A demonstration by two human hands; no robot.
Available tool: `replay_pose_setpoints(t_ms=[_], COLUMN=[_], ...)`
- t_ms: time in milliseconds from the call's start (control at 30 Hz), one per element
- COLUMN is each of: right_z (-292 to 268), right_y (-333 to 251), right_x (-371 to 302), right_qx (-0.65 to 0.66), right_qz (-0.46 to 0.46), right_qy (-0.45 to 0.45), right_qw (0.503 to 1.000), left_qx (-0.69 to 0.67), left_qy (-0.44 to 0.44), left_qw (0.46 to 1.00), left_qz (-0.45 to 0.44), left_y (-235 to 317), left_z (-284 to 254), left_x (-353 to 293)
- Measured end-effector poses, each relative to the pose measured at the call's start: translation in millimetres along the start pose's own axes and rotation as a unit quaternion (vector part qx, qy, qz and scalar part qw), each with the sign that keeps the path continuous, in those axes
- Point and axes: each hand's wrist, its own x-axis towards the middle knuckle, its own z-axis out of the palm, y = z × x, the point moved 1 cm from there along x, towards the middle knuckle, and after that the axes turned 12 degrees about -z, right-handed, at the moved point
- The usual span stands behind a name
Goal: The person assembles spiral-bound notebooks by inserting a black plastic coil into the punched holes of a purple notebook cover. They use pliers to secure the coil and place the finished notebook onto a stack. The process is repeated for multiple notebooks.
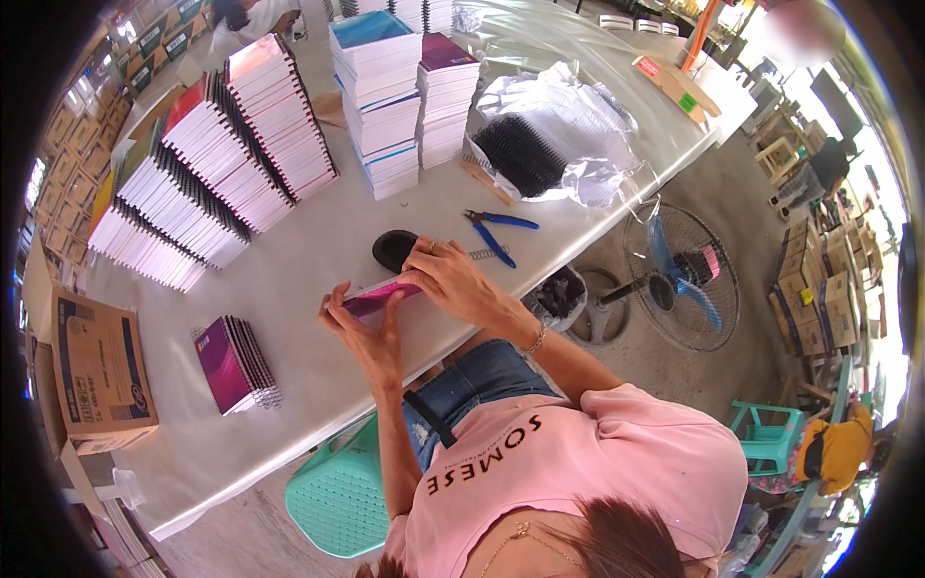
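Observation:
My left hand point(368, 339) grips a thin purple-and-magenta notebook point(369, 302) at its left end, tilted up over the table's near edge. At the other end, my right hand point(458, 279) is bent over the notebook, its fingers closed along the edge. Just beyond the right hand sits a black oval object point(391, 249), partly covered by the fingers. A loose wire coil point(489, 254) lies to the right of that hand. Blue-handled pliers point(496, 228) rest a little farther off, jaws pointing left. To the left is a short stack of purple spiral notebooks point(229, 361).
Tall stacks of spiral-bound books point(217, 144) and unbound-looking books point(378, 116) stand at the back. Black binding coils point(521, 156) lie by crumpled clear plastic point(583, 120). A cardboard box point(101, 371) is at far left. Beyond the right edge stand a bin point(561, 294) and fan point(682, 275).

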Motion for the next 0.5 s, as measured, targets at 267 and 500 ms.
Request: replay_pose_setpoints(t_ms=[267, 500], right_z=[-12, 6], right_y=[22, 67], right_x=[8, 22], right_qx=[0.132, 0.082], right_qz=[0.009, 0.012], right_qy=[-0.121, -0.183], right_qw=[0.984, 0.98], left_qx=[-0.057, -0.052], left_qy=[-0.086, -0.095], left_qw=[0.995, 0.994], left_qz=[-0.008, 0.021], left_y=[-21, -36], left_z=[-17, -31], left_x=[9, 14])
